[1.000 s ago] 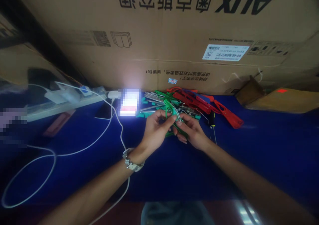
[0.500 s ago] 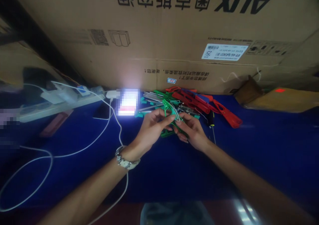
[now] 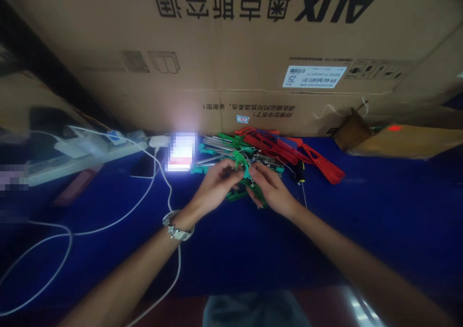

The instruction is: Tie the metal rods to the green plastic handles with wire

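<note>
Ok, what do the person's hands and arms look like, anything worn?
The left hand and right hand are ungloved, and no sleeves show. A silvery band with pale segments, watch or bracelet, circles the left wrist; the right looks bare.

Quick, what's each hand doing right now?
Left hand: closed, holding a green part between thumb and fingers.
Right hand: closed, fingers at the same part; its exact grip cannot be told.
</note>
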The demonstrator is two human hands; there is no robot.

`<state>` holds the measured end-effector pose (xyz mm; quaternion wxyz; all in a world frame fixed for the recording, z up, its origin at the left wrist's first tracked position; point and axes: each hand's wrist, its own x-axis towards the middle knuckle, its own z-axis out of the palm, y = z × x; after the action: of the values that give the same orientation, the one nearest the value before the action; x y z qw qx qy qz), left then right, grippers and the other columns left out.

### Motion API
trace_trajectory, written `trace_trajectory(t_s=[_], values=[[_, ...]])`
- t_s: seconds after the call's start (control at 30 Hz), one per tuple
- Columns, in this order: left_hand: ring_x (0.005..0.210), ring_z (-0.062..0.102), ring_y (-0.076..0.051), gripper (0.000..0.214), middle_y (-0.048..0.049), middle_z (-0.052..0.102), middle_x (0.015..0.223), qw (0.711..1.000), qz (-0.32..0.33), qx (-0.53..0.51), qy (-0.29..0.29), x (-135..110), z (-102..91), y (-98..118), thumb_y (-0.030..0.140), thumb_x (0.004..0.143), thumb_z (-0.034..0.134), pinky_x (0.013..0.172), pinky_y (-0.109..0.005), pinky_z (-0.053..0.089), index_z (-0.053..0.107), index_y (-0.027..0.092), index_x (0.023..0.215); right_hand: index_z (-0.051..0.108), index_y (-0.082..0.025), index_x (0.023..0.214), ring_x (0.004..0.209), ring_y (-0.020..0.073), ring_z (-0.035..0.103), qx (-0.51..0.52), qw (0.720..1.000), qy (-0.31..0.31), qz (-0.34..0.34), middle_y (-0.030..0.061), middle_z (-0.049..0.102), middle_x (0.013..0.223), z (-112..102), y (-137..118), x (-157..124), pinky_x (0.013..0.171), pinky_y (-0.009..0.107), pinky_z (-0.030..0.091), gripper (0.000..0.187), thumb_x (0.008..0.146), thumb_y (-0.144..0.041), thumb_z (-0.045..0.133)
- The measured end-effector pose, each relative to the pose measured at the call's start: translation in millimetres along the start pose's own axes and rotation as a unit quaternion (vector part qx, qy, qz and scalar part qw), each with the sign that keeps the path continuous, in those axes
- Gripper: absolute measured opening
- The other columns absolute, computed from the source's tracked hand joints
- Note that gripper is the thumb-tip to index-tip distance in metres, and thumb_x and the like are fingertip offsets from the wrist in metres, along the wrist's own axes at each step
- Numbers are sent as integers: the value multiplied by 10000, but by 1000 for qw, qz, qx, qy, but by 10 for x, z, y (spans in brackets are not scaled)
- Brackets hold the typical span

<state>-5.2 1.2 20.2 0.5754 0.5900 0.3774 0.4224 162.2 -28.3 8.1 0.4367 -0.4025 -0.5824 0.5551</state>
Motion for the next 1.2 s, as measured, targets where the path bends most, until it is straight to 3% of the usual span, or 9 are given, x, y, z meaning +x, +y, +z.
trace_trajectory(t_s=[0.2,0.4,0.7,0.93,1.1,1.2], values=[[691,557,-109,279,12,574,725,995,-7,-65,78,24,46,16,391,791,772,607,-204,496,617,180,694,461,-221,874,351,65,435,-41,999,1,-11,-93,512,525,13,27,3,382,187,347,342,1010,-534,441],[661,560,-92,267,17,583,710,993,-30,-86,75,27,51,-34,371,777,787,599,-194,499,626,178,690,481,-223,908,395,81,476,-4,1000,-7,13,-61,569,608,-13,80,-4,412,210,392,343,1029,-527,378],[572,568,-79,261,46,593,655,991,-11,-83,105,28,113,-82,330,736,808,560,-204,507,589,189,747,455,-230,987,379,95,480,58,998,-28,29,-77,560,594,-41,30,5,383,219,382,176,974,-397,509],[645,582,-105,295,34,591,711,986,-7,-79,145,54,116,-144,377,711,819,546,-211,527,607,183,775,442,-227,1019,418,94,531,115,990,-70,45,-75,600,668,-73,32,36,416,237,459,323,861,-373,683],[609,583,-102,323,20,606,708,989,-30,-54,133,44,128,-169,440,754,785,540,-218,517,605,172,752,438,-233,1020,420,90,517,140,986,-61,64,-80,594,649,-75,62,50,400,223,457,312,862,-371,669],[614,606,-102,305,11,631,739,993,-50,-66,89,23,130,-168,431,767,785,577,-228,531,632,169,789,436,-233,1034,416,90,511,142,986,-46,70,-83,589,635,-78,70,51,394,216,445,285,869,-339,642]])
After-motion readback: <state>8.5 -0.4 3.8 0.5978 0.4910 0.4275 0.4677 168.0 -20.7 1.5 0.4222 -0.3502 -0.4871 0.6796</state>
